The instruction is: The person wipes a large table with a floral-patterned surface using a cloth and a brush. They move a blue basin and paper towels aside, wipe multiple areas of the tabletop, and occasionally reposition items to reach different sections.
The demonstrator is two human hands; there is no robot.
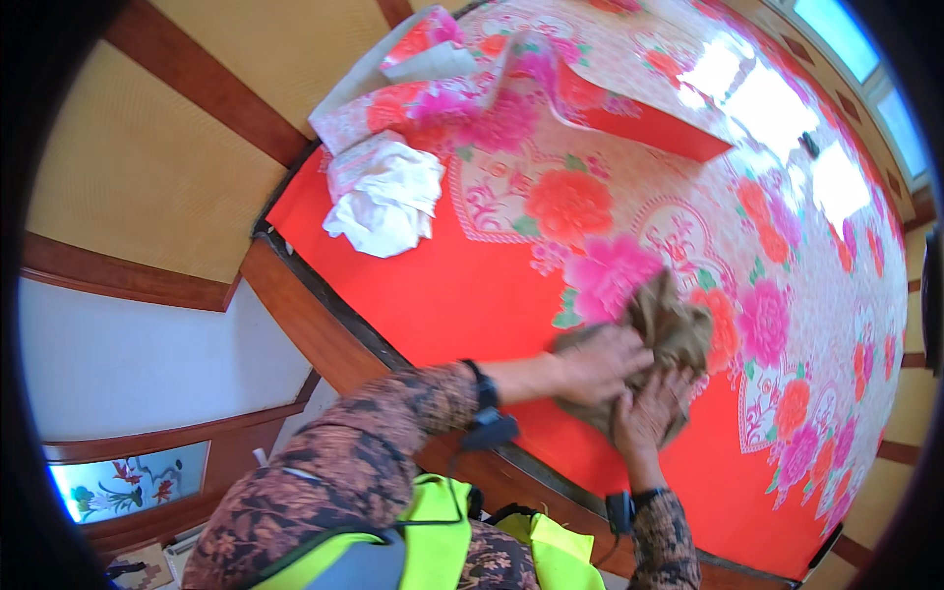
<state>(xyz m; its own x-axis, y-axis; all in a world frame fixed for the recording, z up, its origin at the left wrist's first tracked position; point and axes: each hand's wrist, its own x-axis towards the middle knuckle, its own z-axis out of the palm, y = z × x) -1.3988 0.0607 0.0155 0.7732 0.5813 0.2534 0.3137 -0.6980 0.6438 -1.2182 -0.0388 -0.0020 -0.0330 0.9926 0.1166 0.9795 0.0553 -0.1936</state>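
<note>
A crumpled olive-brown cloth (671,324) lies on a red, flower-patterned plastic covering (479,302) spread over a raised platform. My left hand (601,365) presses on the cloth's left part and is slightly blurred, its fingers bent over the fabric. Just below and to the right, my right hand (653,413) rests on the cloth with its fingers spread. Whether either hand grips the fabric cannot be told. A bunched white cloth (391,195) sits on the covering at upper left, apart from both hands.
Behind the white cloth, the covering is folded back with a raised flap (641,125). A wooden edge (317,317) borders the platform nearest me. A small dark object (810,144) lies at upper right, near the windows. Wood-trimmed panels (162,155) stand at left.
</note>
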